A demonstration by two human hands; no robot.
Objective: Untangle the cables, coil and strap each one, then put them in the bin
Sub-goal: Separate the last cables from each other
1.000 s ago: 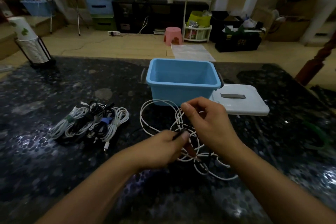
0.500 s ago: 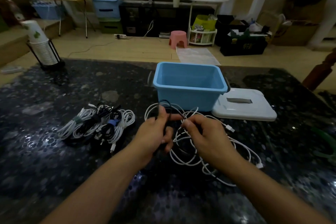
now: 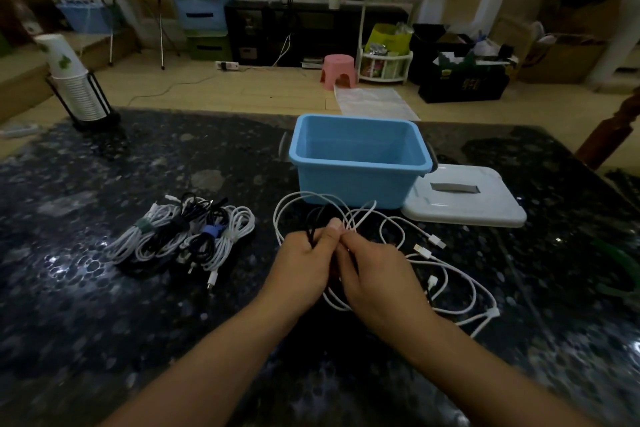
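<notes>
A tangle of white cables [image 3: 446, 274] with a black cable [image 3: 313, 218] lies on the dark stone table in front of the open blue bin [image 3: 358, 163]. My left hand [image 3: 301, 267] grips the black cable's loop, thumb up against the strands. My right hand [image 3: 377, 277] pinches white strands right beside it, the two hands touching. Loose white loops arch above my hands toward the bin; several plug ends lie to the right. A pile of coiled, strapped cables [image 3: 183, 236] rests on the left.
The bin's white lid [image 3: 464, 201] lies flat to the right of the bin. A stack of paper cups in a black holder [image 3: 74, 83] stands at the table's far left. A green object [image 3: 620, 267] sits near the right edge.
My hands have come together and now touch. The white loops spread further right, with more plug ends lying out on the table. The camera view moved closer and lower.
</notes>
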